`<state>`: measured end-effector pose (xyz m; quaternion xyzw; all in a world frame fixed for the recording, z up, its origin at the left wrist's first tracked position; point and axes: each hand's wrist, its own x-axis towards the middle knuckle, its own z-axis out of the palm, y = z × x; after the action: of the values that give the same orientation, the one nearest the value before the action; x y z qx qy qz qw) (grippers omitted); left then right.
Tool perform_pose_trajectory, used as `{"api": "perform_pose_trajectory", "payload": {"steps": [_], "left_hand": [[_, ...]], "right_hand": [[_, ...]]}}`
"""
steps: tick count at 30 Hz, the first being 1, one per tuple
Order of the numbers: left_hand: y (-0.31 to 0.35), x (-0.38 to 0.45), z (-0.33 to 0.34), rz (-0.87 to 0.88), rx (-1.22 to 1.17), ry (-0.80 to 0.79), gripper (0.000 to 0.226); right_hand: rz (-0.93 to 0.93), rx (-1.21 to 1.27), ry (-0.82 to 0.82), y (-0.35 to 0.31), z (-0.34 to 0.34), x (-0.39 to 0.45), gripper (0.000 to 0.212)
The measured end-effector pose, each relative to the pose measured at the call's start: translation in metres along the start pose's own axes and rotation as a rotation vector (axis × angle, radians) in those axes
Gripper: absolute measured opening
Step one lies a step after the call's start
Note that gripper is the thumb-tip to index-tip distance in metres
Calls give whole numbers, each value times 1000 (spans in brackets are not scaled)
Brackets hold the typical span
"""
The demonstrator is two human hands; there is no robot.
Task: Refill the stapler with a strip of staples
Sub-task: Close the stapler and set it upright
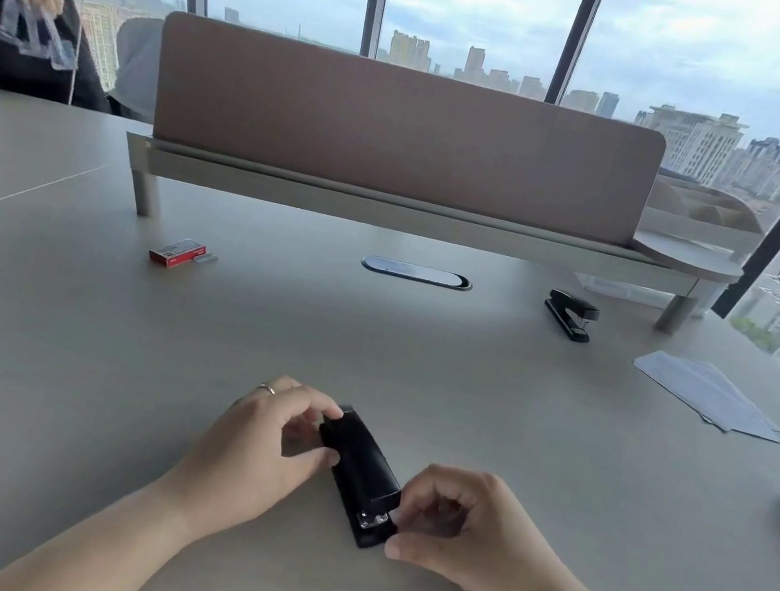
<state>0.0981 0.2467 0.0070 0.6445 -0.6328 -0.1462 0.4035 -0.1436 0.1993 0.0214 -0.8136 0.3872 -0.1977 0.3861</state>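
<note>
My left hand (265,445) pinches the far end of a smooth black stapler (359,475) lying on the pale matte desk (369,343) before me; my right hand (451,525) curls its fingers closed around the near end, hiding part of the metal plate. A second black stapler (572,314) lies far right. One red staple box (175,252) sits far left, a small silvery strip of staples (206,257) beside it, hard to make out.
</note>
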Motion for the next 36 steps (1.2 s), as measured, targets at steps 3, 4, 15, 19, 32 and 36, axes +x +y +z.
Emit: {"api": "perform_pose_trajectory", "payload": {"steps": [3, 4, 15, 19, 32, 36], "left_hand": [[2, -4, 4, -9, -16, -49, 43], [3, -5, 5, 12, -24, -94, 48], [9, -5, 9, 129, 85, -402, 91], [12, 8, 21, 143, 149, -372, 91], [48, 116, 117, 201, 73, -342, 85], [54, 158, 146, 177, 77, -343, 85]], "right_hand": [[7, 4, 32, -5, 0, 0, 32], [6, 1, 34, -6, 1, 0, 39], [-106, -292, 45, -4, 5, 0, 70], [-115, -390, 103, 0, 1, 4, 71], [24, -406, 251, 79, -80, 50, 69], [70, -370, 296, 103, -106, 77, 68]]}}
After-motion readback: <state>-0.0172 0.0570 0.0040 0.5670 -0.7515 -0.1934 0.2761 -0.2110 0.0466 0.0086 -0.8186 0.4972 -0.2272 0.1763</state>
